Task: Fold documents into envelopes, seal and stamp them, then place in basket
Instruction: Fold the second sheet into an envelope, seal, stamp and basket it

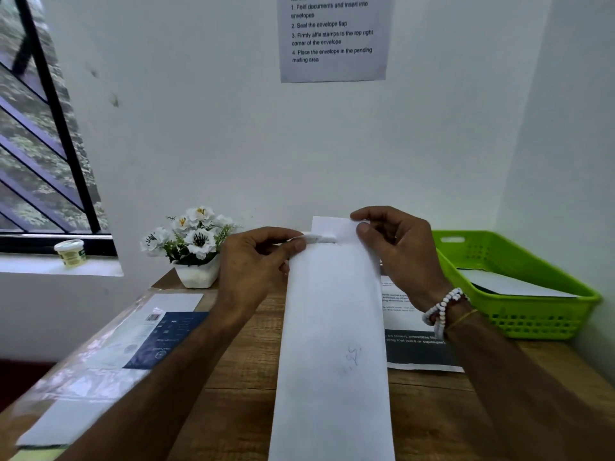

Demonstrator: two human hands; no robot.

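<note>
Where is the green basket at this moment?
In the head view, the green basket stands on the table's right side, just right of the right hand.

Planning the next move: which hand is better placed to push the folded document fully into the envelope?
Right, probably. The right hand pinches the folded document sticking out of the envelope mouth, while the left hand grips the envelope's top edge, steadying it.

One wide-angle camera, worn on my head, looked forward and down over the desk [243,394], close, facing the wall [233,144].
</note>
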